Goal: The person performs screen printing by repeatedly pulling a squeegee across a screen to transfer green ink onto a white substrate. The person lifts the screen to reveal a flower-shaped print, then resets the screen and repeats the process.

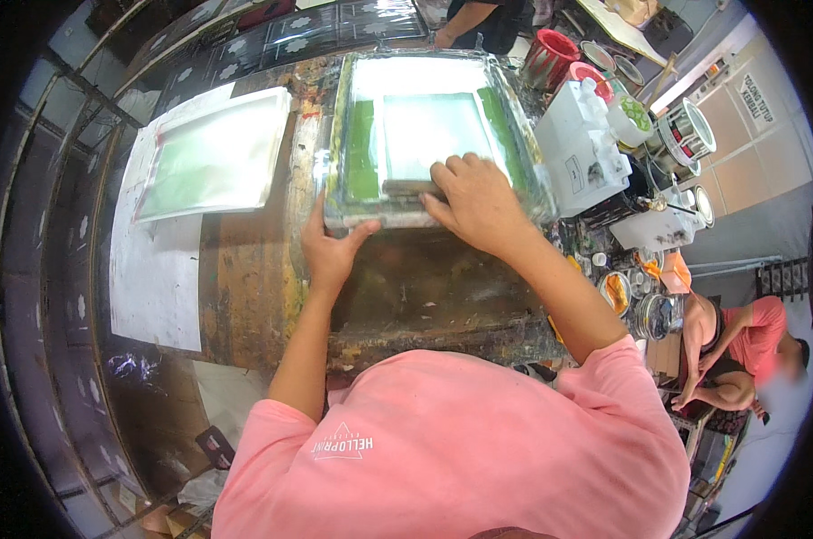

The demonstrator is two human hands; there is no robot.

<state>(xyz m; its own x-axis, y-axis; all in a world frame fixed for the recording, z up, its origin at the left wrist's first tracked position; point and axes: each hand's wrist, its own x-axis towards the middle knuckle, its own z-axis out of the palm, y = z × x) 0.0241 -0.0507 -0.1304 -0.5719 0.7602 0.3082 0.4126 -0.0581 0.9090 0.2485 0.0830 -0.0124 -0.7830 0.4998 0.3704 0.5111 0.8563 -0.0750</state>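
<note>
A screen printing frame [363,153] with green-coated borders and a pale window in the middle lies on the stained worktable. My left hand [333,250] grips its near left corner, thumb along the near edge and fingers at the left side. Near the front of the mesh, my right hand [480,199] is closed round a squeegee [408,187], whose right part is hidden under the fingers. To the left of the frame rests a stack of pale green-tinted sheets [213,157], partly over a large white sheet [155,287].
Beyond the frame's right side stand a white jerrycan [579,144], a red-smeared paint bucket [550,58] and several ink tins [685,130]. Metal racks [43,269] rise at the left. One person [478,22] stands across the table; another [738,346] sits at the right.
</note>
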